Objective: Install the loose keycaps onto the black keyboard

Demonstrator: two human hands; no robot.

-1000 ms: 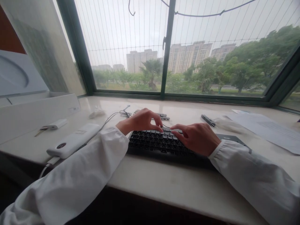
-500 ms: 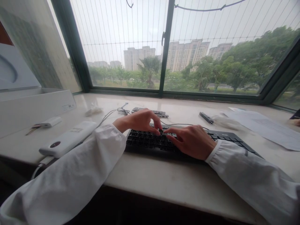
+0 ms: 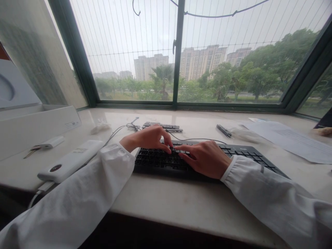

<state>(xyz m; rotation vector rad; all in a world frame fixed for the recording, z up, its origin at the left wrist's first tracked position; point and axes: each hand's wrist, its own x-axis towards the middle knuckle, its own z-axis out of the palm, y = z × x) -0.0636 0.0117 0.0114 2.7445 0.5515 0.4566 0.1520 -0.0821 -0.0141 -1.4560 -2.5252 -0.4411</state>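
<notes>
- Two bare hands above a black keyboard [image 3: 176,165], which lies on the desk [image 3: 155,193] near the front edge.
- Left hand [image 3: 153,137]: arched over the key rows, thumb and forefinger almost meeting at the tips; cannot tell whether a key is pinched between them.
- Right hand [image 3: 207,157]: forefinger stretched to the upper keys, thumb slightly apart from it; nothing seen gripped.
- Many positions on the keyboard's left look like bare sockets; greyer key tops show between the hands.
- Behind: a group of what look like loose keys [image 3: 168,127]; a thin dark cable [image 3: 193,139] runs between them and the keyboard.
- Handling, judged: keyboard stiff, fairly light, apt to slide on the smooth desk; steady it by the frame. Key tops likely tiny, hard, slick; best held by opposite side edges, pressure straight down. Sockets probably the fragile part; no sideways prying.
</notes>
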